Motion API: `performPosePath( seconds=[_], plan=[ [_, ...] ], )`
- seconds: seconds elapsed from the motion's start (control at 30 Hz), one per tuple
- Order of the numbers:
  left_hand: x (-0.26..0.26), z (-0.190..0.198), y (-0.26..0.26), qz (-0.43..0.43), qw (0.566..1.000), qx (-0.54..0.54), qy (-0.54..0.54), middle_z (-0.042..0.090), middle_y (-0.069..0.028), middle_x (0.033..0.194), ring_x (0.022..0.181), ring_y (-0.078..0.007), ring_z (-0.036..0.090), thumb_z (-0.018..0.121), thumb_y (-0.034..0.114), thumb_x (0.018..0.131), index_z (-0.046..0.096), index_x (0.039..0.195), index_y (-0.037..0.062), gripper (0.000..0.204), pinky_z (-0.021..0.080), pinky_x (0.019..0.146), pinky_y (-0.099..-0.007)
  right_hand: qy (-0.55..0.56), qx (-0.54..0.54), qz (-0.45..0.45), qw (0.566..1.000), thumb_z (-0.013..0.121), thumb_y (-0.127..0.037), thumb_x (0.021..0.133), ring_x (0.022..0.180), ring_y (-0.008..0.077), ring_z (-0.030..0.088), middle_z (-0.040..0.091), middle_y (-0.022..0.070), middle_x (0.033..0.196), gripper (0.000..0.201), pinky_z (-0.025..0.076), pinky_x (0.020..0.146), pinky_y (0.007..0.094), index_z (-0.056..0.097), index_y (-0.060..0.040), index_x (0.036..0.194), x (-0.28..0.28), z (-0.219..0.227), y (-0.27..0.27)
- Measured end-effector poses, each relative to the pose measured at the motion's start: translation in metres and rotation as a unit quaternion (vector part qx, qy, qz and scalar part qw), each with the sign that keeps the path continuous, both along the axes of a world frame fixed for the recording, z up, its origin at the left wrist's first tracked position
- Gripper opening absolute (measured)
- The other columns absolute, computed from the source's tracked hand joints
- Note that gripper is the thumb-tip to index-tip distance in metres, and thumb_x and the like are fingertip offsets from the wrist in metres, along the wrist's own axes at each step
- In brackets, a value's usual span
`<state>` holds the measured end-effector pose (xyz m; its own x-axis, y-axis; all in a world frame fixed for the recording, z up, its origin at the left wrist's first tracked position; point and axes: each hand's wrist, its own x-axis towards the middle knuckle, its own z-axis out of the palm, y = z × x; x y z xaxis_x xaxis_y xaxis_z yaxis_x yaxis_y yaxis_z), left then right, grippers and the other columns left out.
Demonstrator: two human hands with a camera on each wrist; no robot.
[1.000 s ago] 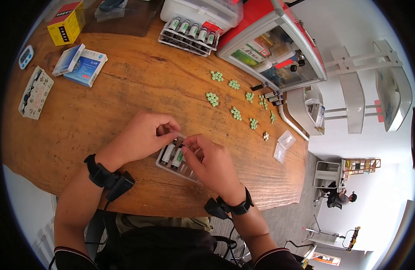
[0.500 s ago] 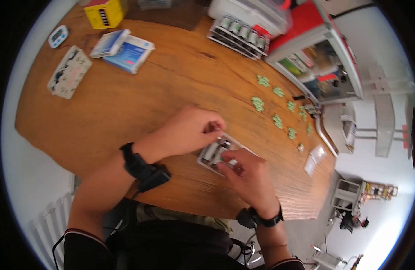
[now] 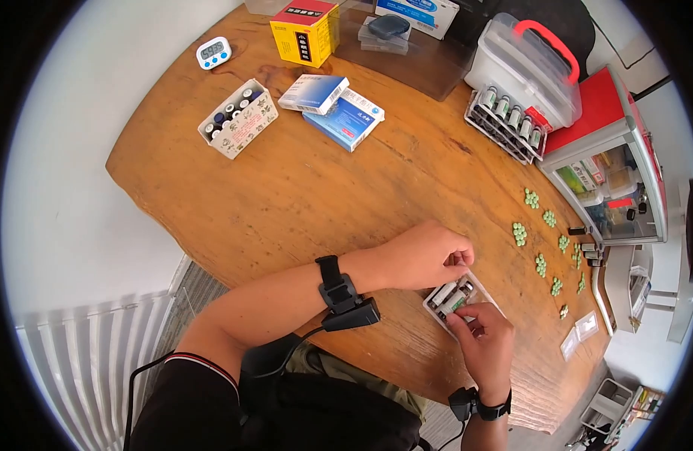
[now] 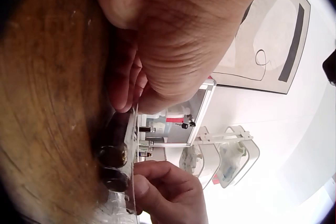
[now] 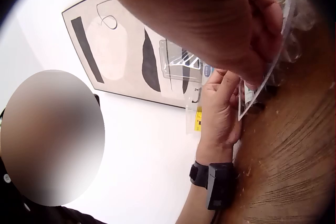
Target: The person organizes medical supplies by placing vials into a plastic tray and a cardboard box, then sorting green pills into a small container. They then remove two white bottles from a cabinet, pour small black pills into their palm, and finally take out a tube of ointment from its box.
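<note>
A clear plastic tray (image 3: 483,286) lies near the front edge of the wooden table, with small labelled glass vials (image 3: 442,293) side by side in it. My left hand (image 3: 425,255) pinches the tray's far rim with thumb and fingers. Over the near part of the tray, my right hand (image 3: 483,342) has its thumb and curled forefinger at the end of a green-and-white labelled vial (image 3: 457,299). Dark vial ends (image 4: 113,155) show through the tray wall in the left wrist view. The right fingertips are partly hidden in the right wrist view.
Groups of green tablets (image 3: 541,264) lie to the right, near clear plastic pieces (image 3: 579,336). A rack of vials (image 3: 504,124), a lidded box (image 3: 523,71) and a red-topped cabinet (image 3: 609,165) stand behind. Medicine boxes (image 3: 342,120), a bottle carton (image 3: 241,124) and a timer (image 3: 213,52) are farther left.
The head view has turned left, so the table's contents sit farther right in it. Both hands stay at the tray, with the right fingers shifting slightly along the vials.
</note>
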<state>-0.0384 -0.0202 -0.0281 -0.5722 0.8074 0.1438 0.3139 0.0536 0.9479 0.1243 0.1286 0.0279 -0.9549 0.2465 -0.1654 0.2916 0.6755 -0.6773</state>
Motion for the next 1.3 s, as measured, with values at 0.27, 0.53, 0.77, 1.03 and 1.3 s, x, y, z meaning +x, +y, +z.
performPosePath(
  seconds=[0.27, 0.53, 0.77, 1.03, 1.3],
  plan=[
    [0.002, -0.005, -0.002, -0.011, 0.997, -0.034, -0.073, 0.071, -0.0057, 0.084, 0.070, -0.0114, 0.063, 0.071, 0.012, 0.094, 0.070, 0.106, 0.0016, 0.016, 0.052, 0.064, -0.0289, 0.069, 0.027, -0.101, 0.992, 0.077, -0.020, 0.091, 0.059, 0.0118, 0.061, 0.068, 0.0087, 0.072, 0.021, 0.046, 0.055, 0.0278, 0.073, 0.0005, 0.095, -0.008, 0.016, 0.061],
    [0.003, 0.012, -0.001, 0.001, 0.995, -0.069, -0.065, 0.069, -0.0047, 0.078, 0.067, -0.0083, 0.061, 0.072, 0.011, 0.093, 0.071, 0.106, 0.0006, 0.017, 0.049, 0.060, -0.0258, 0.105, 0.123, -0.196, 0.967, 0.075, -0.022, 0.090, 0.072, 0.0203, 0.071, 0.075, 0.0107, 0.087, 0.022, 0.053, 0.065, 0.0332, 0.074, -0.0026, 0.099, -0.046, 0.016, 0.197],
    [0.002, 0.009, -0.001, -0.001, 0.998, -0.044, -0.042, 0.070, -0.0064, 0.075, 0.064, -0.0095, 0.062, 0.073, 0.012, 0.093, 0.071, 0.105, 0.0006, 0.017, 0.049, 0.059, -0.0262, 0.151, 0.342, -0.162, 0.913, 0.069, -0.035, 0.091, 0.095, 0.0377, 0.071, 0.075, 0.0145, 0.101, 0.036, 0.054, 0.082, 0.0438, 0.072, -0.0052, 0.111, -0.087, 0.005, 0.247],
    [0.002, 0.014, -0.002, 0.008, 0.998, -0.051, -0.048, 0.073, -0.0112, 0.081, 0.068, -0.0207, 0.068, 0.073, 0.014, 0.090, 0.072, 0.100, 0.0025, 0.016, 0.054, 0.063, -0.0325, 0.084, 0.152, -0.207, 0.963, 0.072, -0.028, 0.092, 0.080, 0.0175, 0.071, 0.074, 0.0107, 0.082, 0.031, 0.054, 0.070, 0.0319, 0.072, -0.0019, 0.109, -0.094, 0.003, 0.265],
    [0.004, 0.001, -0.002, 0.002, 0.999, -0.033, -0.041, 0.070, -0.0072, 0.080, 0.068, -0.0120, 0.062, 0.073, 0.013, 0.092, 0.071, 0.103, 0.0016, 0.016, 0.051, 0.062, -0.0274, 0.091, -0.211, -0.175, 0.957, 0.073, -0.014, 0.094, 0.089, 0.0122, 0.068, 0.071, 0.0065, 0.109, 0.040, 0.053, 0.073, 0.0248, 0.058, -0.0022, 0.130, -0.037, 0.036, 0.153]
  ],
)
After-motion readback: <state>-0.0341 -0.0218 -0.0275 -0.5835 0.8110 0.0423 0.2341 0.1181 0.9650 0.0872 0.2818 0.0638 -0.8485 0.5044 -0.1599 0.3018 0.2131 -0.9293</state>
